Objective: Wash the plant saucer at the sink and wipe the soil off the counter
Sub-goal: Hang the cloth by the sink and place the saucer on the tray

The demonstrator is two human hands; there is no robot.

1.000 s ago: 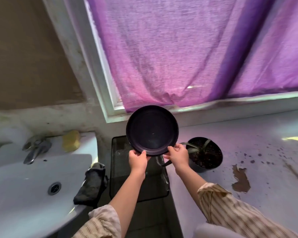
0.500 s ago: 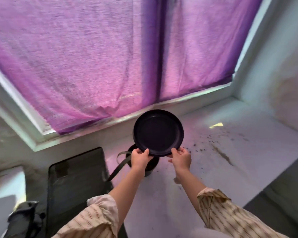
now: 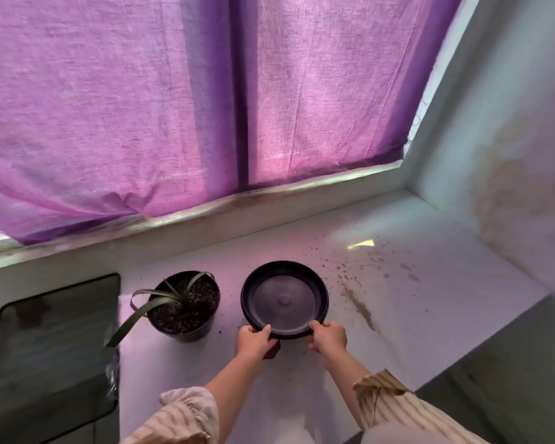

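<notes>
A pale bench (image 3: 430,302) is seen running below a window covered by a purple curtain (image 3: 141,107), with a stained wall (image 3: 510,187) closing off the far right corner. A dark round saucer (image 3: 284,299) is held low over the bench, near its front middle, hollow side up, with a raised ring and a small central bump visible inside; whether its underside touches the bench cannot be told. The left hand (image 3: 254,342) is clamped on the near rim at the left, thumb over the edge and fingers curled beneath. The right hand (image 3: 329,338) is clamped on the near rim at the right in the same manner. Both forearms are bare, with striped sleeves (image 3: 394,408) pushed back. A black pot (image 3: 186,307) filled with soil, carrying a small plant with long narrow leaves (image 3: 141,302), is standing just beside the saucer on its left, apart from it. Scattered specks of soil (image 3: 343,267) and a brownish smear (image 3: 361,307) are noted on the bench to the right of the saucer. A small bright patch of light (image 3: 361,243) is lying further back on the bench. A dark flat panel (image 3: 45,341) with rounded corners is seen at the left edge, beside the bench.
</notes>
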